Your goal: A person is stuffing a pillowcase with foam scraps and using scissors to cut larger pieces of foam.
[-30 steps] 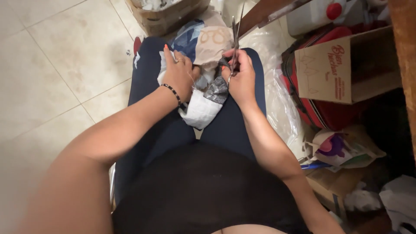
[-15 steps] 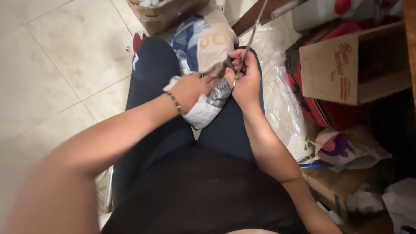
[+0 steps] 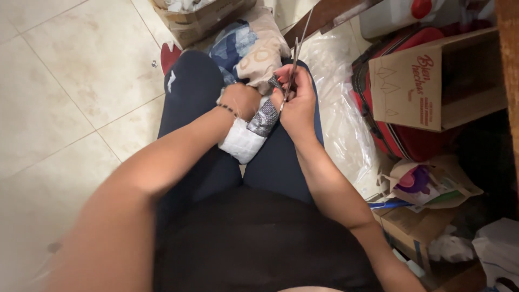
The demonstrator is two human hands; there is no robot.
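On the lap, the left hand [image 3: 241, 101] pinches the bundled fabric [image 3: 254, 127] — just beside it, the right hand [image 3: 296, 103] grips scissors [image 3: 296, 62], blades parted and pointing away from the body.

a bundle of soft fabric scraps [image 3: 254, 48] on the lap is showing beige with a pale ring print, blue-and-white mottling, a grey speckled piece and a plain white end (the speckles are blurring together). thin metal scissors [image 3: 296, 54] are gleaming silver. dark navy trousers [image 3: 189, 97] are contrasting with cream floor tiles [image 3: 81, 70]. a brown cardboard box [image 3: 411, 86] is leaning on a red bag [image 3: 394, 140].
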